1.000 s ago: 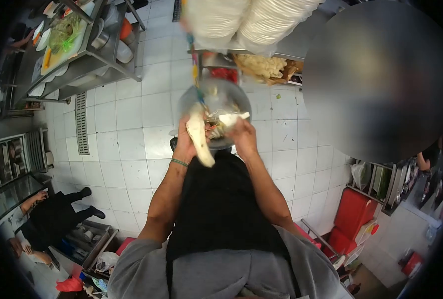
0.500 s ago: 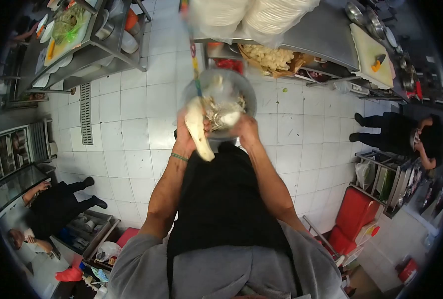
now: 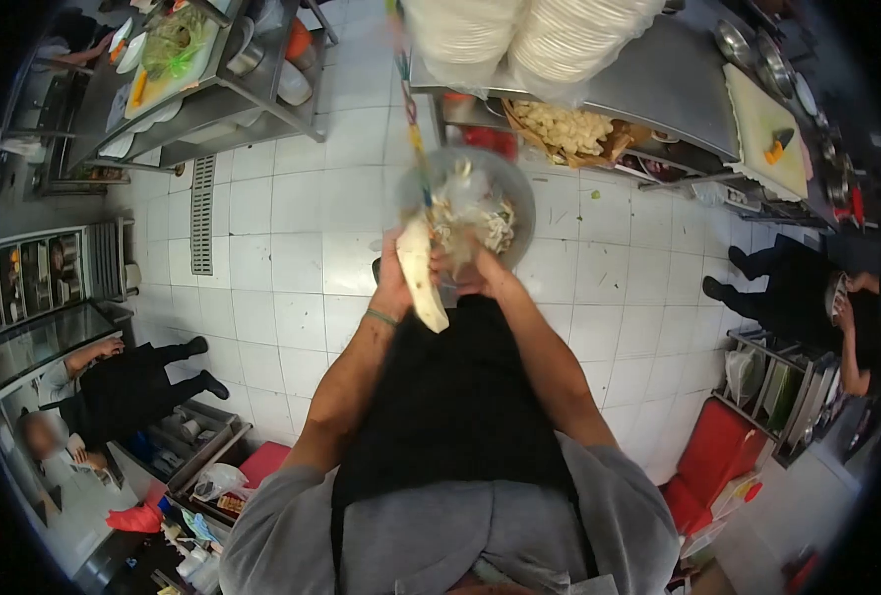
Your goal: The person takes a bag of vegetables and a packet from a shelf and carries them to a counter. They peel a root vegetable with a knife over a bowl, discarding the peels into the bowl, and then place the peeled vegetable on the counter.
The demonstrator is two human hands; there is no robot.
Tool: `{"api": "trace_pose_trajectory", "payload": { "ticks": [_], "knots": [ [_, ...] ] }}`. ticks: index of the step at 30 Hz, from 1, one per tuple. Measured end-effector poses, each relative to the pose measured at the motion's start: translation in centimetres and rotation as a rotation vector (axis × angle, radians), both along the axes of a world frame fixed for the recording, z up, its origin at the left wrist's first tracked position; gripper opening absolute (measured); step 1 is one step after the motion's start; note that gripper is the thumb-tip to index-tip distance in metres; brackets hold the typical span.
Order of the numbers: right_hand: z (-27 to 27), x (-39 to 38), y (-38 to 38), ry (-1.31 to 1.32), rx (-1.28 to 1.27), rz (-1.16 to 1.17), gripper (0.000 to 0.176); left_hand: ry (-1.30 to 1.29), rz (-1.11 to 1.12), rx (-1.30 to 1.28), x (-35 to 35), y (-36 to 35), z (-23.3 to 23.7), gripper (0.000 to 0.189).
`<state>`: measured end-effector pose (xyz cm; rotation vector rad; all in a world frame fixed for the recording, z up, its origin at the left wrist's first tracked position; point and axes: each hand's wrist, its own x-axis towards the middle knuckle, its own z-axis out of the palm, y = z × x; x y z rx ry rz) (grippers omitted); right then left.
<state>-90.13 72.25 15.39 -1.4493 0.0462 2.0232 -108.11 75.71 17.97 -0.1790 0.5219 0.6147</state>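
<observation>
My left hand (image 3: 394,278) is wrapped round a long, pale peeled root or vegetable (image 3: 420,273), which hangs slanting over my black apron (image 3: 440,407). Close beside it, my right hand (image 3: 480,270) is blurred by motion at the near edge of a round bin (image 3: 523,198); what its fingers hold, if anything, cannot be made out. Whitish and brown scraps (image 3: 500,226) lie inside the bin. A multicoloured cord (image 3: 414,134) hangs down in front of the bin's left part.
Ahead is a steel table (image 3: 649,89) with wrapped white stacks (image 3: 579,45) and a cutting board (image 3: 758,129). A box of pale pieces (image 3: 565,129) sits below. Another steel table (image 3: 202,119) stands at left. One person (image 3: 133,387) is at left, another (image 3: 798,283) at right.
The whole view has shifted, with the surroundings now further right. My right hand has moved closer to my left hand and the pale root, which my left hand still holds.
</observation>
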Motion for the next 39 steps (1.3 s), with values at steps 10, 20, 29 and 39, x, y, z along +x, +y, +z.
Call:
{"api": "trace_pose_trajectory", "payload": {
  "ticks": [10,20,29,39],
  "knots": [
    [-1.0,1.6,2.4,0.210,0.200,-0.195,0.020,0.410,-0.214,0.254,-0.4,0.8,1.1,0.054],
    [5.1,5.3,3.7,-0.287,0.595,-0.476,0.021,1.003,-0.276,0.935,-5.1,0.9,5.7,0.053],
    [10.0,1.4,5.4,-0.513,0.660,-0.266,0.013,1.287,-0.393,1.521,-4.8,-0.7,9.0,0.057],
    [9.9,-1.1,5.8,-0.499,0.621,-0.259,0.016,1.228,-0.483,1.556,-5.9,-1.3,8.5,0.055]
  ]
}}
